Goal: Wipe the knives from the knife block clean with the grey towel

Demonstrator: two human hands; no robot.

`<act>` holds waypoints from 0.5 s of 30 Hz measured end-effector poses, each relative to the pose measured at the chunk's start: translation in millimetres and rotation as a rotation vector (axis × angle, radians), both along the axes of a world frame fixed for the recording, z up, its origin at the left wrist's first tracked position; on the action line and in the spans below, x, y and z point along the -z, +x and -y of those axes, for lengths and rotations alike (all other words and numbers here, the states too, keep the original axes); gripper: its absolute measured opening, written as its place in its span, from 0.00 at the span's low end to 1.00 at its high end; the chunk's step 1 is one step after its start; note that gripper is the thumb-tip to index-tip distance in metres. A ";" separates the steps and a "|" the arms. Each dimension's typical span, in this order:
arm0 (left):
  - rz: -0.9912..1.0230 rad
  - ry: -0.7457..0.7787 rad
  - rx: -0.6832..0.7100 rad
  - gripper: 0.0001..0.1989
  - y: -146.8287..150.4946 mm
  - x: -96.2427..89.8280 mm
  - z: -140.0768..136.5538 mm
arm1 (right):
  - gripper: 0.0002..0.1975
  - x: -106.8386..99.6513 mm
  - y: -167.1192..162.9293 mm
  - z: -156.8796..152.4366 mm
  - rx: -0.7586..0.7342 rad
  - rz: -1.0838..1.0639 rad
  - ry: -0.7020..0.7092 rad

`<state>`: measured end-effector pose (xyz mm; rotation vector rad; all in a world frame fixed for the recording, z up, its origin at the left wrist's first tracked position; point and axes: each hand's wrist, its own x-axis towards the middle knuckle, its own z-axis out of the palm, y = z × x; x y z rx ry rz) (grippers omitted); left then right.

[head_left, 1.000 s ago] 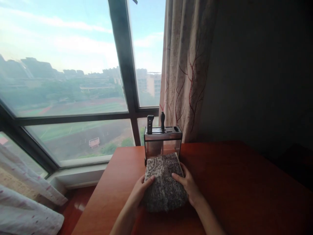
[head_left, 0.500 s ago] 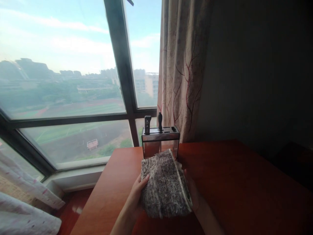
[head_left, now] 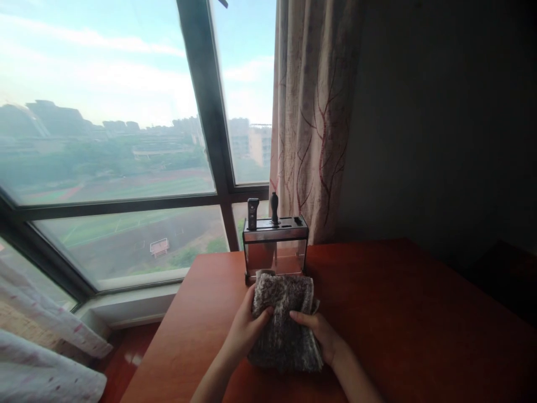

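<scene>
A folded grey towel (head_left: pixel 285 341) with a shaggy, pale-flecked pile is held up over the near part of the table. My left hand (head_left: pixel 248 324) grips its left side, the thumb pressed on the front face. On the right side my right hand (head_left: pixel 319 333) has hold of it too, its thumb lying across the front and pointing left. The other fingers of both hands are mostly hidden behind the cloth. Just beyond the towel stands a knife block (head_left: pixel 274 238) with clear sides, and its lower front is partly covered by the towel's top edge.
Two dark handles stick up from the block: a flat riveted knife handle (head_left: pixel 252 214) and a rounded black handle (head_left: pixel 274 208). The reddish-brown table (head_left: pixel 403 313) reaches back to a patterned curtain (head_left: pixel 314 123). Large windows (head_left: pixel 113 140) fill the left, with a pale curtain (head_left: pixel 46 364) below.
The towel has become smaller and more bunched, its top edge lower. Both thumbs have moved inward onto its front face. The knife block has stayed in place.
</scene>
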<state>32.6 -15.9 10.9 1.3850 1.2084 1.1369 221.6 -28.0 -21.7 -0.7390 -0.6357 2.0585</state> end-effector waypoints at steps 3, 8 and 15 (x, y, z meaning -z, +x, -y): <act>-0.053 0.057 -0.003 0.24 -2.2 -7.2 -10.0 | 0.15 2.3 -0.7 -2.1 0.010 -0.050 -0.096; -0.164 0.268 -0.293 0.16 -15.4 -41.6 -42.6 | 0.16 2.0 5.2 -3.4 -0.007 -0.076 -0.202; -0.169 0.561 -0.437 0.21 -13.9 -103.2 -106.4 | 0.14 10.0 2.4 -7.8 0.023 -0.130 -0.307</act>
